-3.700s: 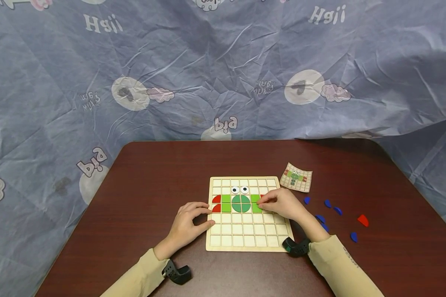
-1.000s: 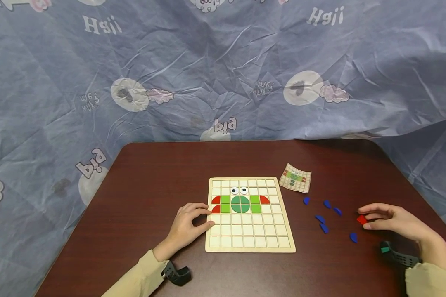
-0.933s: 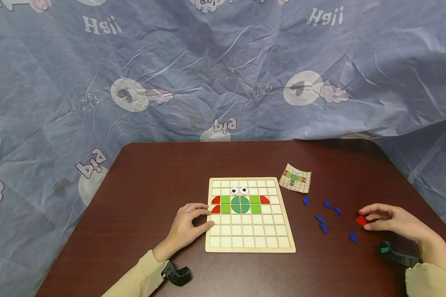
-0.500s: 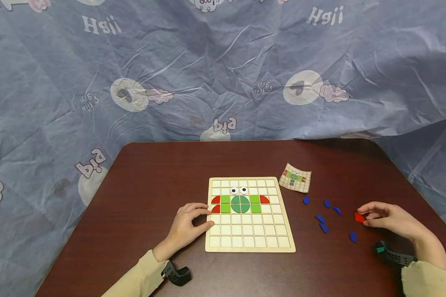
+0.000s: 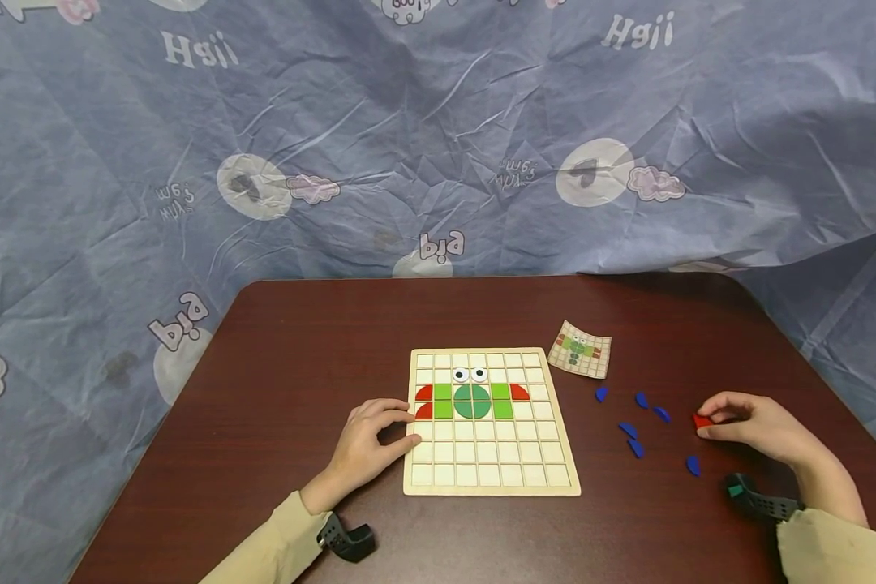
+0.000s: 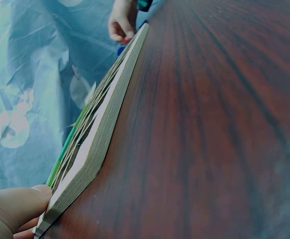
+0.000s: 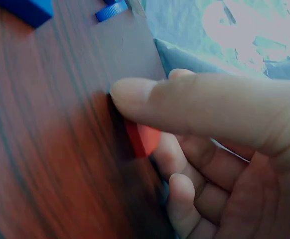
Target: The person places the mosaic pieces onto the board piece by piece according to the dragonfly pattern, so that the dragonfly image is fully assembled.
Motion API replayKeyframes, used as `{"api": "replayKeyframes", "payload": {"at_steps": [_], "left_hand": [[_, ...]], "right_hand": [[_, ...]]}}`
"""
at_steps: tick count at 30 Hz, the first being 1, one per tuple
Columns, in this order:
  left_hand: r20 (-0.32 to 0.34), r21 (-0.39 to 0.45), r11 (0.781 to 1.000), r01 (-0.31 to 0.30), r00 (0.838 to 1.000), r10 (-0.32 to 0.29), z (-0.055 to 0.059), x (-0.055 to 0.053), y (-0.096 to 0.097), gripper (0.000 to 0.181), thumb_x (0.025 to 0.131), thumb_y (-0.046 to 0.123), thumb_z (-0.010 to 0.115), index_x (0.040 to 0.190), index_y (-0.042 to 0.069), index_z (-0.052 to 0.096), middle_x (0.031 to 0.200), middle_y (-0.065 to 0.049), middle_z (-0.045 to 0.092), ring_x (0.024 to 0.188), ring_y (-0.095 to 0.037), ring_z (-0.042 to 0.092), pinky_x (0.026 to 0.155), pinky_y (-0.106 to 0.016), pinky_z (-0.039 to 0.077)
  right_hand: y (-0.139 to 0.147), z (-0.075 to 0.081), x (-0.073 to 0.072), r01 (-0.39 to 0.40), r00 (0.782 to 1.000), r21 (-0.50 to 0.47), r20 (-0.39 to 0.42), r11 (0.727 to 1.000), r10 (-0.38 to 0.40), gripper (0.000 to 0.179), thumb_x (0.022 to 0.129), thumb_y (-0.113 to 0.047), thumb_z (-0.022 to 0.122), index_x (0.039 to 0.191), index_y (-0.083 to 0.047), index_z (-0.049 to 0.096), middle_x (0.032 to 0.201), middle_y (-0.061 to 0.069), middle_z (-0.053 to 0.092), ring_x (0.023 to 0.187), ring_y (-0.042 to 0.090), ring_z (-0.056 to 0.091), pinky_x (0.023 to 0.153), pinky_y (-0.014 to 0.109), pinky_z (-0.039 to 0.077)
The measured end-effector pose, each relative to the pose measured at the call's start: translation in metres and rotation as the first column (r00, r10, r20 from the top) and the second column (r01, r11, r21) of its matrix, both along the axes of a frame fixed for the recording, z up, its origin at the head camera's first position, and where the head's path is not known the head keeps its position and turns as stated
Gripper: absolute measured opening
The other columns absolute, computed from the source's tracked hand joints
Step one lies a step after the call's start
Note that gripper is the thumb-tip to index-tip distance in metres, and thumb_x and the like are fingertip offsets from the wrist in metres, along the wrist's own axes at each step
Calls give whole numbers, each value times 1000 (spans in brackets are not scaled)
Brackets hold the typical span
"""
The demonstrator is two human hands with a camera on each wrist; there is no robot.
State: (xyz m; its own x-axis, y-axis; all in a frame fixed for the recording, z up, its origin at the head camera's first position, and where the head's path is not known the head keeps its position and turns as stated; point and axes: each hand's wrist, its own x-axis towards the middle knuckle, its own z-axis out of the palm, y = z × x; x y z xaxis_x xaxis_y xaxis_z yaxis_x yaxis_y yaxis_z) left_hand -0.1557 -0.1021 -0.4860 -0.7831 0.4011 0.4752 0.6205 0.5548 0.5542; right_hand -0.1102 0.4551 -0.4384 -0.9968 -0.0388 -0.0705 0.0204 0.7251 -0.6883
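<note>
My right hand (image 5: 755, 426) pinches a red quarter-circle tile (image 7: 144, 140) between thumb and fingers, close over the table at the right. The square wooden grid board (image 5: 492, 491) lies in the middle, and my left hand (image 5: 365, 442) rests its fingertips and thumb on its left edge. In the grid, a dark green circle (image 5: 473, 401) of quarter tiles sits under two round eye pieces (image 5: 470, 375). Light green squares (image 5: 502, 401) flank the circle. Two red quarter tiles (image 5: 424, 402) lie at the left end, and one red tile (image 5: 519, 392) at the upper right.
A small picture card (image 5: 580, 350) with a similar figure printed on it lies beyond the board's right corner. Several blue pieces (image 5: 628, 431) are scattered between the board and my right hand. A patterned blue cloth (image 5: 409, 162) hangs behind the table.
My right hand left the board, reached far right to the loose red tile and took it between thumb and fingers, then shifted slightly left with it. My left hand has stayed put.
</note>
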Motion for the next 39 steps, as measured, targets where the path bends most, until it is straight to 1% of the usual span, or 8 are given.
{"api": "replayKeyframes", "payload": {"at_steps": [4,9,14,18,23,30,34,39], "left_hand": [[4,3,1000,-1,1000,1,0,0,0,25,76,30,78,97,16,72,111,0,63,108,-16,54,90,-47,37],[8,6,1000,-3,1000,3,1,1,1,26,77,30,78,97,15,73,111,0,63,108,-17,54,90,-47,37],[13,4,1000,-5,1000,5,2,1,0,27,77,30,78,98,15,73,111,-1,63,108,-17,54,91,-47,37],[11,5,1000,-3,1000,3,1,1,0,27,77,30,78,97,14,73,111,-1,63,108,-17,54,91,-47,37],[10,9,1000,-1,1000,1,1,0,0,26,76,30,78,97,15,73,111,-1,63,108,-17,54,91,-47,36],[12,2,1000,-5,1000,5,1,0,1,26,76,30,78,96,15,73,111,-1,63,107,-17,54,91,-47,36],[12,1,1000,-7,1000,7,1,0,1,26,76,30,78,97,15,73,111,0,63,108,-16,54,91,-47,36],[15,4,1000,-5,1000,5,1,0,1,26,77,31,78,97,15,73,111,0,63,108,-16,54,91,-47,36]], "right_hand": [[-5,2,-3,-12,999,2,-36,1000,12,25,77,-15,77,88,-2,60,75,-2,62,67,7,57,58,22,44],[-19,9,-9,-27,998,-19,-51,999,26,25,79,-17,76,89,-2,59,76,0,63,67,9,59,58,23,47],[-41,21,-17,-16,996,-55,-88,998,11,26,81,-20,75,91,-1,61,79,2,66,68,14,64,60,23,50],[-60,32,-24,-16,992,-74,-125,997,6,24,82,-22,74,91,-3,62,82,1,69,72,11,66,61,22,50],[-85,40,-34,-43,978,-99,-209,994,22,20,84,-18,72,95,-2,64,86,3,71,76,9,67,63,19,50],[-116,42,-47,-69,961,-120,-274,990,33,21,84,-15,71,100,-3,65,92,7,68,78,3,64,64,19,51],[-131,41,-53,-90,960,-150,-277,985,45,20,84,-13,71,100,-3,65,93,11,68,79,3,64,67,19,51],[-146,39,-59,-103,966,-157,-251,982,61,18,85,-14,71,98,-3,66,94,13,67,79,9,66,68,20,50]]}}
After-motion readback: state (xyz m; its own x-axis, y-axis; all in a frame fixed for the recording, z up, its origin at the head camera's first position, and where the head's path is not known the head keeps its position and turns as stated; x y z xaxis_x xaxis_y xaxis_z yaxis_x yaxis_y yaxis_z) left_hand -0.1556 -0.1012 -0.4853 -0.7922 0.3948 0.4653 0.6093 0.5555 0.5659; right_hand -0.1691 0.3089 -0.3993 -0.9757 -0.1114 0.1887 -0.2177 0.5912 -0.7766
